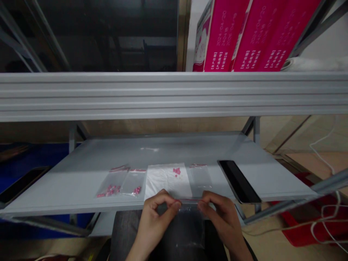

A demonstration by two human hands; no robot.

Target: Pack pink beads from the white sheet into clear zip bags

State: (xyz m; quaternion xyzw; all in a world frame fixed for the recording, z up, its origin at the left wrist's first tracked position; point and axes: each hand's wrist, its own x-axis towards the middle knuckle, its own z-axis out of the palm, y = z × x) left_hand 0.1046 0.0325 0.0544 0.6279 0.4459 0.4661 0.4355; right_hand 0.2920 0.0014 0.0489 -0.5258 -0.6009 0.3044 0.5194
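Between my two hands hangs a clear zip bag (190, 224), just in front of the shelf's front edge. My left hand (160, 210) pinches its top strip at the left corner, thumb against forefinger. At the right corner my right hand (219, 212) grips the same strip in a like pinch. Beyond them a white paper sheet (163, 177) bears a small cluster of pink beads (176, 170). Left of the sheet lie two zip bags, one zip bag (111, 183) and another zip bag (134, 181), each with pink pieces inside. A further clear zip bag (200, 177) lies flat right of the sheet.
A dark phone (239, 181) lies on the grey shelf (163, 145) at right; another dark flat device (23, 183) is at far left. A thick metal beam (174, 96) crosses above. Pink boxes (244, 40) stand on the upper level. White cables (323, 217) hang at lower right.
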